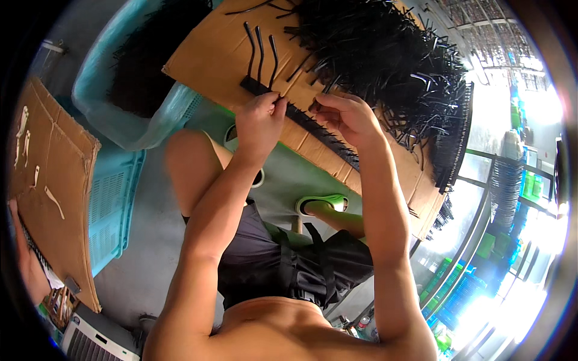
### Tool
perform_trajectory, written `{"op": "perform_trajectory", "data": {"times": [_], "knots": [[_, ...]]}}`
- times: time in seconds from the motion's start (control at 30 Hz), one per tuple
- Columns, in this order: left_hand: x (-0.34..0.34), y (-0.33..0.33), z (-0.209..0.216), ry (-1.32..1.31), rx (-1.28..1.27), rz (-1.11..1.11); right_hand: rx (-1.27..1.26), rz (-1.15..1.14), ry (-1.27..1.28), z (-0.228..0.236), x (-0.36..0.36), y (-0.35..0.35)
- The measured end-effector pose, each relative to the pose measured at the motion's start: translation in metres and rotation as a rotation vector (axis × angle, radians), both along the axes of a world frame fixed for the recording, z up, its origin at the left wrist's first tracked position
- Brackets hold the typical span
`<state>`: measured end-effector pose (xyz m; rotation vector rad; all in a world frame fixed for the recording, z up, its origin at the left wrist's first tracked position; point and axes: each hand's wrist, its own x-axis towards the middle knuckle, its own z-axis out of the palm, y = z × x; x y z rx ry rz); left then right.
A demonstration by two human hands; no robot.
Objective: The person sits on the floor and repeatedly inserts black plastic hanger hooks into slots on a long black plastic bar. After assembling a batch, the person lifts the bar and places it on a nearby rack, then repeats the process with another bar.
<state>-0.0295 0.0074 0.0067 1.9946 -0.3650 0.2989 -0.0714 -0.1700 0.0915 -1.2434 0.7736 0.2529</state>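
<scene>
A long black strip with a row of short pegs (325, 137) lies slantwise along the near edge of a cardboard-covered table (211, 54). Three thin, bent black rods, which look like eyeglass temples (259, 51), stand on its left end. My left hand (259, 123) is closed in a pinch at the strip, at the foot of the rightmost temple. Over the strip's middle, my right hand (352, 120) pinches a small dark piece between thumb and fingers; its kind is hidden. A big heap of loose black temples (385, 66) lies just beyond both hands.
More filled black strips (454, 144) stand at the table's right end. Left are a plastic-lined blue crate (99, 90) of black pieces and a cardboard sheet (54, 162) with white pieces over a blue basket (114, 204). Another person's hand (33, 271) shows at the left rim.
</scene>
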Motion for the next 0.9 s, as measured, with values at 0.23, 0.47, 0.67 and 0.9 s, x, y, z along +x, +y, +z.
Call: {"op": "perform_trajectory", "data": {"times": [0.23,0.47,0.67,0.9], "knots": [[0.004,0.001,0.0,-0.144,0.086,0.003,-0.492,-0.035,-0.433,-0.021,0.016,0.044],[0.006,0.0,0.003,-0.193,0.142,0.006,-0.631,-0.03,-0.498,-0.033,0.014,0.053],[0.007,-0.001,0.001,-0.2,0.135,0.004,-0.714,0.062,-0.468,-0.03,0.012,0.056],[-0.005,0.001,0.005,-0.116,0.068,0.039,-0.789,0.233,-0.473,-0.02,0.007,0.052]]}}
